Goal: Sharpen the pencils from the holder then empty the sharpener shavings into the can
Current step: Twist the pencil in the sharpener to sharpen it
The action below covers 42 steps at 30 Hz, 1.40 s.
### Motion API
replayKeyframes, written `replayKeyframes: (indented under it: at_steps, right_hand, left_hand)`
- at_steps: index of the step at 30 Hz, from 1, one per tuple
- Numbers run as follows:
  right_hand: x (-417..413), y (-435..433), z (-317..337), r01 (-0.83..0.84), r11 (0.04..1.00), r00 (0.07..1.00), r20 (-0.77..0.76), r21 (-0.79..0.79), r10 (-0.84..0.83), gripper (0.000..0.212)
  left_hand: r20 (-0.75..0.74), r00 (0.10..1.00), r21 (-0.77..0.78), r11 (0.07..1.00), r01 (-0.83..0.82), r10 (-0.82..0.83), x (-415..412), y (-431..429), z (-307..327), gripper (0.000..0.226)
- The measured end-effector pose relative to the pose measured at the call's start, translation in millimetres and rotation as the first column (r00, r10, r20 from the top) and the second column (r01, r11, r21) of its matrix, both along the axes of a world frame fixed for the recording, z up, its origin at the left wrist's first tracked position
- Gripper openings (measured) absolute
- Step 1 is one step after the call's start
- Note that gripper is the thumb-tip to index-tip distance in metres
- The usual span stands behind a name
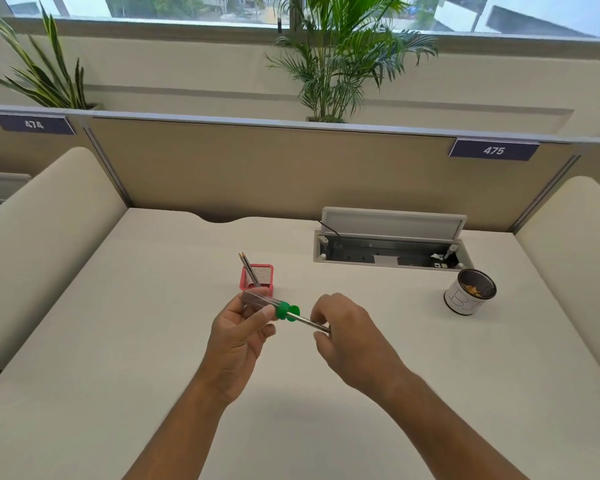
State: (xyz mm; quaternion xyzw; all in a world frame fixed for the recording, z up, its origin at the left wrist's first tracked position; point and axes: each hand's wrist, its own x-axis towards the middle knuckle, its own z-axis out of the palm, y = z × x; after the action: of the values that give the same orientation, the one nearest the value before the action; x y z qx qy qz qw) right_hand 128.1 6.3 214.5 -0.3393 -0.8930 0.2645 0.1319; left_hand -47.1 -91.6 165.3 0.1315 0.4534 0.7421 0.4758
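My left hand grips a sharpener with a clear tube body and a green head, held above the desk. A grey pencil is stuck into the green head, and my right hand pinches its free end. Just behind the sharpener stands a red mesh holder with two pencils leaning out to the left. At the right of the desk a white can stands upright with brown shavings inside.
The white desk has an open cable box with a raised lid at the back right. Padded beige dividers flank the desk on both sides, and a partition panel closes the back. Plants stand behind it.
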Motion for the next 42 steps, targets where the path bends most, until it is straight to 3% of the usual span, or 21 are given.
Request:
replayKeyframes:
  at_steps: [7, 10, 13, 23, 25, 26, 28, 29, 32, 34, 36, 39, 42]
  right_hand:
    - [11, -16, -10, 0.081, 0.985, 0.996, -0.050, 0.154, -0.074, 0.015]
    - [16, -19, -14, 0.112, 0.989, 0.987, -0.125, 0.097, -0.100, 0.016]
    - [20, -20, -19, 0.133, 0.988, 0.984, -0.129, 0.078, -0.122, 0.020]
    - [27, -18, -24, 0.140, 0.875, 0.990, -0.067, 0.463, -0.123, 0.013]
    - [26, -16, -28, 0.138, 0.892, 0.990, -0.037, 0.430, -0.136, 0.015]
    - [24, -14, -29, 0.156, 0.927, 0.987, -0.029, 0.341, -0.156, 0.021]
    - [23, -9, -28, 0.180, 0.983, 0.982, -0.048, -0.027, -0.181, 0.033]
    - [23, -7, -27, 0.183, 0.967, 0.978, -0.066, -0.179, -0.197, 0.034]
    - [24, -4, -23, 0.175, 0.948, 0.965, -0.142, -0.267, -0.219, 0.022]
    - [24, -2, -27, 0.175, 0.974, 0.967, -0.159, -0.145, -0.197, 0.033]
    - [25, -3, -35, 0.152, 0.983, 0.981, -0.134, 0.105, -0.137, 0.033]
    - [24, -1, -40, 0.128, 0.887, 0.992, -0.073, 0.443, -0.107, 0.027]
    - [23, -3, -40, 0.080, 0.826, 0.997, -0.038, 0.558, -0.071, 0.021]
  left_hand:
    - [0.105, 0.994, 0.091, 0.995, -0.037, 0.027, 20, 2, 1, 0.044]
    - [0.165, 0.984, 0.062, 0.995, -0.073, 0.062, 28, 4, 6, 0.046]
    - [0.104, 0.990, 0.039, 0.994, -0.103, 0.099, 33, 7, 13, 0.039]
    - [0.207, 0.957, 0.012, 0.978, -0.209, 0.202, 35, 14, 6, 0.040]
    - [0.204, 0.959, 0.004, 0.979, -0.203, 0.198, 35, 17, 5, 0.039]
    - [0.193, 0.962, -0.005, 0.981, -0.193, 0.191, 34, 18, 5, 0.038]
    - [0.158, 0.973, -0.025, 0.986, -0.164, 0.166, 30, 20, 4, 0.037]
    - [0.143, 0.978, -0.035, 0.988, -0.150, 0.154, 29, 22, 4, 0.036]
    - [0.126, 0.982, -0.053, 0.989, -0.137, 0.143, 27, 25, 3, 0.037]
    - [0.117, 0.981, -0.066, 0.987, -0.145, 0.152, 26, 28, 2, 0.037]
    - [0.118, 0.979, -0.075, 0.985, -0.156, 0.164, 27, 30, 1, 0.037]
    - [0.140, 0.973, -0.080, 0.981, -0.174, 0.184, 29, 32, -2, 0.037]
    - [0.156, 0.967, -0.081, 0.978, -0.190, 0.201, 29, 34, -3, 0.037]
